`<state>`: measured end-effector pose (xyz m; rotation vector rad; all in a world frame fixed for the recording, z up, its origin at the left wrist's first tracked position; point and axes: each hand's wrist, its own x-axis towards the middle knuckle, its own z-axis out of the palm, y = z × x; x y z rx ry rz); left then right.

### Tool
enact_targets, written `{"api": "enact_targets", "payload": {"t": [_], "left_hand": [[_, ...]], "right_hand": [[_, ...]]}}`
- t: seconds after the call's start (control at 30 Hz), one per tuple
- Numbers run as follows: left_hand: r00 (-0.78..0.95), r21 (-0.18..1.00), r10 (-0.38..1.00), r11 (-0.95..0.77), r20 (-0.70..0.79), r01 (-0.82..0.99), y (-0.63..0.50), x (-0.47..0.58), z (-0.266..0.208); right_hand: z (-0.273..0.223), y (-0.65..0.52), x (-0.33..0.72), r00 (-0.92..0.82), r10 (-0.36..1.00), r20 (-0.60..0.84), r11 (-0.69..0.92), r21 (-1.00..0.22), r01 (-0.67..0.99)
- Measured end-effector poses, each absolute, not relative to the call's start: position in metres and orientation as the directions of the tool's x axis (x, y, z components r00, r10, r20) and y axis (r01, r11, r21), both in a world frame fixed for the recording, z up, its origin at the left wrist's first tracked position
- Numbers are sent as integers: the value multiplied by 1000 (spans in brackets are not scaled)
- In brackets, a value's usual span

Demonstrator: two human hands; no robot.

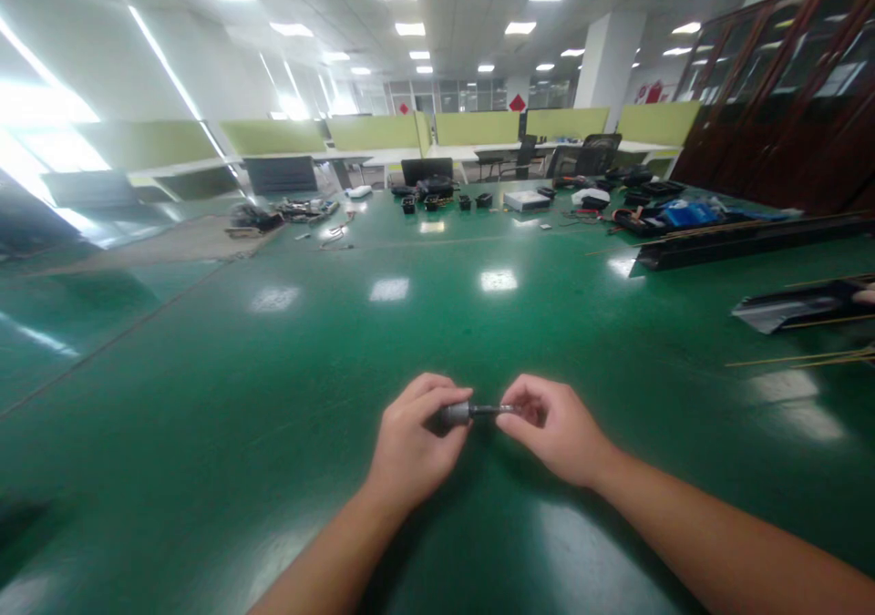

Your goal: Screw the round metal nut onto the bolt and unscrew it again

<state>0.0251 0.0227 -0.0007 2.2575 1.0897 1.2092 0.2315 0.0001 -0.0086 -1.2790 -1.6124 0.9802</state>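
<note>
The left hand (416,437) is curled round the grey body of a tool (458,413), with thumb and fingers closed on it. The right hand (561,433) has thumb and forefinger pinched at the end of the tool's thin shaft (485,409), its other fingers loosely bent. The tool lies level between the two hands, just above the green surface (307,360); whether it touches that cannot be told.

Well ahead of the hands stand some small black blocks (484,200), with a white box (526,200) just to their right. Ahead and to the left of the hands are loose wires (334,232) and, beyond these, a brown mat (184,243). Far off to the right of the hands lie a long black trough (738,245), something blue (690,212) behind it and thin yellow rods (786,361) nearer; there another person's hand (867,296) is at a shorter trough (786,310), blurred
</note>
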Motion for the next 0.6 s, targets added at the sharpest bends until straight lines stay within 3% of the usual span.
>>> {"api": "enact_targets", "payload": {"t": [0.6], "left_hand": [[295, 627, 784, -616, 546, 477, 25, 26, 3]], "right_hand": [[-14, 2, 234, -111, 984, 139, 164, -949, 268]]}}
